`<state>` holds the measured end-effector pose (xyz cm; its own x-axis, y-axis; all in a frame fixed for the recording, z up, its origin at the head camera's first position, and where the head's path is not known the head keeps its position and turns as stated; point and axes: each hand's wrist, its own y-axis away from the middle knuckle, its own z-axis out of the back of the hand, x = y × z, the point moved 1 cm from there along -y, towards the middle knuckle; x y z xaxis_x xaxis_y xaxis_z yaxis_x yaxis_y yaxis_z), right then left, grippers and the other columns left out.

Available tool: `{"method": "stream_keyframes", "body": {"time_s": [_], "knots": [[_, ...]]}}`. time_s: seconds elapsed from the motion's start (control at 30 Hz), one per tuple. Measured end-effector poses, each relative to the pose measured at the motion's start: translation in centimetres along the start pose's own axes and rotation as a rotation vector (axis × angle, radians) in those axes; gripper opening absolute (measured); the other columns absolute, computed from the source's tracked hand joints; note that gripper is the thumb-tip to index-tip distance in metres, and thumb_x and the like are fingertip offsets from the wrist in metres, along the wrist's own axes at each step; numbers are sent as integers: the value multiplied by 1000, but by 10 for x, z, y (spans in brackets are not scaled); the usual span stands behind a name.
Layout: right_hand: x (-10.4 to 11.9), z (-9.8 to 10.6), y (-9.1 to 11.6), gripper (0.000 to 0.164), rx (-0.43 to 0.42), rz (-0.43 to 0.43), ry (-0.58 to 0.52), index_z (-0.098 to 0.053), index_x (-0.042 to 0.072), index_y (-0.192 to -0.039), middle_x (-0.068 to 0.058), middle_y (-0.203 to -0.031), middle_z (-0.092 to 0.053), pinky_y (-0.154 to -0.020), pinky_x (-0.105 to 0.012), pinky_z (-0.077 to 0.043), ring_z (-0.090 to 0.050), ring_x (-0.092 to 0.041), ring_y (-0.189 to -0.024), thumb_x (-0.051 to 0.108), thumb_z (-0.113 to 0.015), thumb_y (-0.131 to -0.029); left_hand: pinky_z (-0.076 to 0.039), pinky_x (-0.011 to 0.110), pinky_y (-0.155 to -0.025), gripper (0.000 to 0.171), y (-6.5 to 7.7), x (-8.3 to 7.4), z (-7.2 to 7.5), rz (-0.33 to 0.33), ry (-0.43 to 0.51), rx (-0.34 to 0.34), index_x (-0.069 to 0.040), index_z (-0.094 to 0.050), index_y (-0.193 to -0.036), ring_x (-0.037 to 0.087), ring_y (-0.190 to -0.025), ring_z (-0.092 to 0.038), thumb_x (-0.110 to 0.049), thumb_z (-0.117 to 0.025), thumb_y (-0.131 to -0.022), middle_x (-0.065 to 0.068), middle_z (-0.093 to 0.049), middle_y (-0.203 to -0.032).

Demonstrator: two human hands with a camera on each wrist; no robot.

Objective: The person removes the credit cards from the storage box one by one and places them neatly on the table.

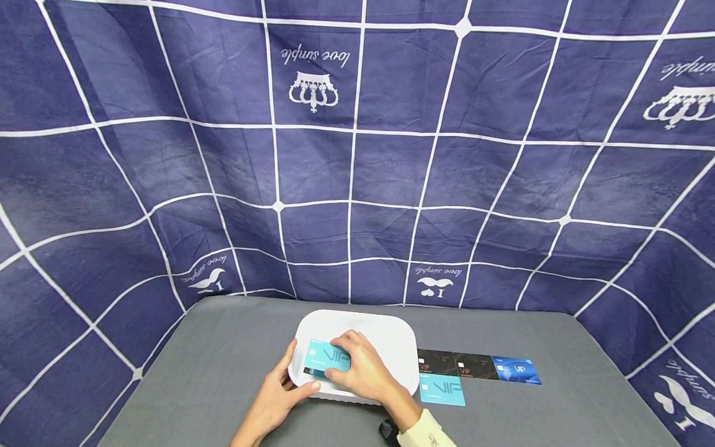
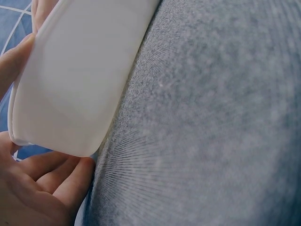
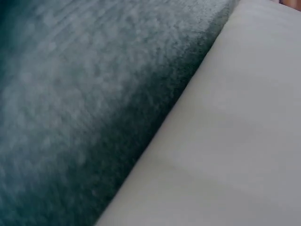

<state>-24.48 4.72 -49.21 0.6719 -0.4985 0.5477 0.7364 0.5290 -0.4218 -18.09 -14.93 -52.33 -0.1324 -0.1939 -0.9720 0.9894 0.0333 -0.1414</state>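
Light-blue rectangular VIP card (image 1: 326,354): over the left half of the white, rounded-rectangular plastic basin (image 1: 385,338).
Right hand (image 1: 364,370): pinches this card between thumb and fingers.
Left hand (image 1: 275,395): grips the basin's left end.
Two black rectangular VIP cards (image 1: 436,361) and glossy blue VIP card (image 1: 516,370): row right of the basin.
Second light-blue VIP card (image 1: 441,390): just beside the basin's near right corner.

Two hands (image 1: 270,394) (image 1: 368,372), one white tub (image 1: 393,341) and at least five cards (image 1: 441,391) (four outside it)
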Motion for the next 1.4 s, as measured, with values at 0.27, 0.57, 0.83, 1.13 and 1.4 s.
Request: {"method": "stream_keyframes", "body": {"time_s": [0.27, 0.57, 0.83, 1.13, 1.4], "knots": [[5, 14, 9, 45, -26, 54, -27, -70, 8, -114, 6, -105, -60, -81, -23, -45, -52, -7, -95, 28, -80, -76, -46, 39, -97, 97, 1, -3, 0, 9, -18, -3, 1, -23, -155, 37, -128, -45, -14, -84, -80, 28, -31, -153], [8, 56, 45, 49, -6, 150, 56, -68, 12, -119, 11, -114, -58, -88, -29, -46, -52, -7, -105, 27, -84, -75, -45, 38, -98, 98, -1, 0, -3, -3, 29, 6, 2, -22, -155, 37, -129, -44, -11, -83, -80, 27, -31, -153], [-8, 101, 81, 53, -33, 246, 146, -66, 17, -120, 12, -117, -59, -91, -29, -44, -52, -9, -108, 25, -86, -72, -45, 39, -98, 98, -1, -1, -3, 4, -2, -13, 0, -24, -155, 35, -128, -46, -13, -84, -79, 25, -32, -153], [-51, 132, 137, 54, -11, 280, 220, -68, 10, -116, 10, -112, -62, -94, -14, -33, -53, -9, -101, 25, -88, -69, -45, 39, -98, 96, 4, -1, -1, 4, -25, -18, 2, -25, -154, 38, -130, -43, -11, -83, -79, 25, -31, -154], [-88, 160, 164, 56, -30, 246, 377, -69, 7, -112, 6, -107, -62, -80, -24, -42, -54, -12, -97, 28, -90, -64, -46, 34, -97, 97, 1, 0, -3, 1, -9, -24, 2, -24, -154, 37, -129, -44, -11, -83, -79, 26, -32, -154]]}}
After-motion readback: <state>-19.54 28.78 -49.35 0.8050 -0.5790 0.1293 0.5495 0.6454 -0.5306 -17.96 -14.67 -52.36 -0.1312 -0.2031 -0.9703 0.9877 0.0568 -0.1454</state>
